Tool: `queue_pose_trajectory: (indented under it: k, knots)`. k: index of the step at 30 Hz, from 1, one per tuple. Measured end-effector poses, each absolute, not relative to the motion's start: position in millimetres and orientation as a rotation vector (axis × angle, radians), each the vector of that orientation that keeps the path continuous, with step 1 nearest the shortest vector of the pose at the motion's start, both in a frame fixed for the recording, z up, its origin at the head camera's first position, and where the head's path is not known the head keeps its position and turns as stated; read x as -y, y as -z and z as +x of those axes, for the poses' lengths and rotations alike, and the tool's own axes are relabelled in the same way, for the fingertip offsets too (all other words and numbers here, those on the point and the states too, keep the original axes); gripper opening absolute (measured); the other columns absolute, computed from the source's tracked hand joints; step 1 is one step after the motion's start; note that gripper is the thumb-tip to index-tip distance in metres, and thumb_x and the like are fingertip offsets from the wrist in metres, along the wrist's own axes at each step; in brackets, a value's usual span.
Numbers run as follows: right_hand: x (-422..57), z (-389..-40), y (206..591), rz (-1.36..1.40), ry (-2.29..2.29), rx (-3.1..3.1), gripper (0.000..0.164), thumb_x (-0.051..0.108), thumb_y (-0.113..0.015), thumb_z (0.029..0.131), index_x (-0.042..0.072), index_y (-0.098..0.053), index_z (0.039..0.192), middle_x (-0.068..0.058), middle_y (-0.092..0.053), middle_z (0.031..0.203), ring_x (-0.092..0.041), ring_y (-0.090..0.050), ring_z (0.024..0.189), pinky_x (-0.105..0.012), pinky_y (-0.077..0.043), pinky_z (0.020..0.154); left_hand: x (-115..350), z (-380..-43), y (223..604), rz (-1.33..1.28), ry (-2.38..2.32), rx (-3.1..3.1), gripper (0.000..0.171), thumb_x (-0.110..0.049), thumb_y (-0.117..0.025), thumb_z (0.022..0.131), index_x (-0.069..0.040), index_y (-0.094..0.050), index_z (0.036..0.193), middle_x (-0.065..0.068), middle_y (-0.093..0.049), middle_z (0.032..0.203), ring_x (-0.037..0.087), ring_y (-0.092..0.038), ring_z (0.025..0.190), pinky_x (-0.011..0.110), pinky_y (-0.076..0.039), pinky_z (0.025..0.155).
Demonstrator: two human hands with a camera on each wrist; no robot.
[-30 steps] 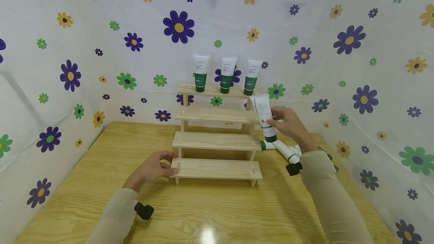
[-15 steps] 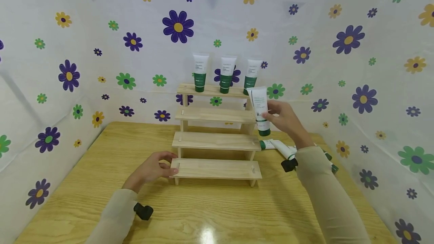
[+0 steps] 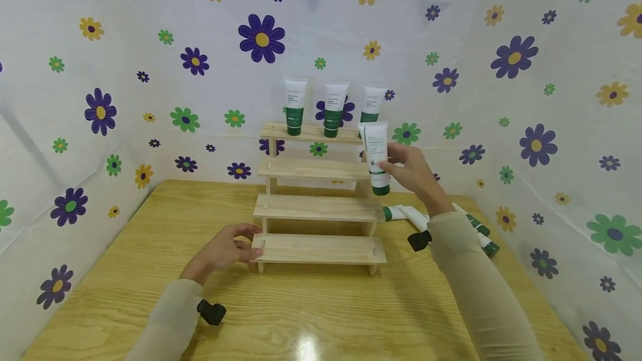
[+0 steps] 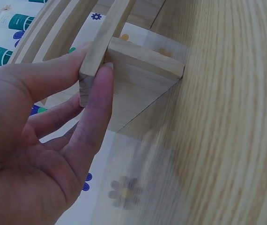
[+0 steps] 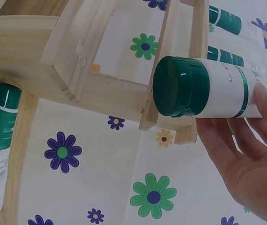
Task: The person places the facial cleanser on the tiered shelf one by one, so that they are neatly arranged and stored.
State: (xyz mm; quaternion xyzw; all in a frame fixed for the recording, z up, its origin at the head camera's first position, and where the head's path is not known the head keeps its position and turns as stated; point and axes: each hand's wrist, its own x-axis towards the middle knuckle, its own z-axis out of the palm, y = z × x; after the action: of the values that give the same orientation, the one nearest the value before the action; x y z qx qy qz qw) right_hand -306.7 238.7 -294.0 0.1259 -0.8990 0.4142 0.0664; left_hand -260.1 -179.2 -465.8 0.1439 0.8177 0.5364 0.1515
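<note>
Right hand holds tube, rack contact unclear

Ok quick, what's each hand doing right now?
Left hand: closed, pinching one end of the bottom wooden shelf.
Right hand: closed, holding a white tube with its green cap down.

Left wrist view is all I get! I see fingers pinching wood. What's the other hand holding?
Observer: The right hand holds a white tube, green cap down.
Operator: Cool! Two more peek into my picture. Are there others up there?
Observer: Yes, three tubes stand on the top shelf.
Operator: Are any lying down somewhere?
Observer: Yes, several loose tubes lie on the table, to the right of the rack.
</note>
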Motion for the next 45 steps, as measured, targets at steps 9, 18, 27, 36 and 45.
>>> queue_pose_trajectory:
  k: [9, 18, 27, 36, 45]
  knots:
    - [-231, -310, 294, 0.420, -1.271, 2.663, 0.044, 0.008, -0.060, 0.104, 0.000, -0.053, 0.146, -0.025, -0.061, 0.141, -0.043, -0.059, 0.129, -0.062, -0.042, 0.115, 179, -262, 464, 0.441, -1.540, -2.343, 0.058, -0.018, -0.080, 0.092, 0.002, -0.054, 0.139, 0.021, -0.059, 0.122, 0.020, -0.071, 0.090, 0.037, -0.065, 0.079]
    - [-225, -310, 293, 0.397, -1.285, 2.634, 0.043, 0.009, -0.062, 0.103, 0.002, -0.054, 0.146, -0.023, -0.062, 0.141, -0.041, -0.060, 0.126, -0.062, -0.041, 0.116, 180, -262, 464, 0.463, -1.540, -2.338, 0.058, -0.018, -0.080, 0.092, 0.003, -0.054, 0.139, 0.021, -0.059, 0.121, 0.021, -0.071, 0.090, 0.036, -0.065, 0.078]
    - [-220, -313, 295, 0.365, -1.335, 2.635, 0.045, 0.011, -0.062, 0.104, 0.006, -0.053, 0.148, -0.021, -0.062, 0.142, -0.040, -0.059, 0.128, -0.062, -0.043, 0.113, 181, -261, 467, 0.453, -1.552, -2.326, 0.060, -0.018, -0.080, 0.092, 0.003, -0.053, 0.141, 0.021, -0.059, 0.121, 0.021, -0.071, 0.091, 0.037, -0.065, 0.079]
    - [-213, -314, 294, 0.398, -1.344, 2.610, 0.045, 0.011, -0.062, 0.104, 0.006, -0.053, 0.148, -0.020, -0.063, 0.140, -0.040, -0.060, 0.127, -0.062, -0.042, 0.115, 181, -260, 467, 0.441, -1.564, -2.318, 0.061, -0.019, -0.080, 0.091, 0.002, -0.053, 0.142, 0.021, -0.059, 0.122, 0.020, -0.071, 0.091, 0.037, -0.065, 0.080]
    - [-201, -318, 295, 0.421, -1.410, 2.545, 0.044, 0.011, -0.062, 0.104, 0.005, -0.053, 0.147, -0.018, -0.061, 0.145, -0.039, -0.058, 0.132, -0.059, -0.040, 0.119, 181, -260, 466, 0.457, -1.559, -2.320, 0.060, -0.019, -0.080, 0.092, 0.003, -0.053, 0.141, 0.021, -0.058, 0.121, 0.020, -0.071, 0.089, 0.037, -0.065, 0.079]
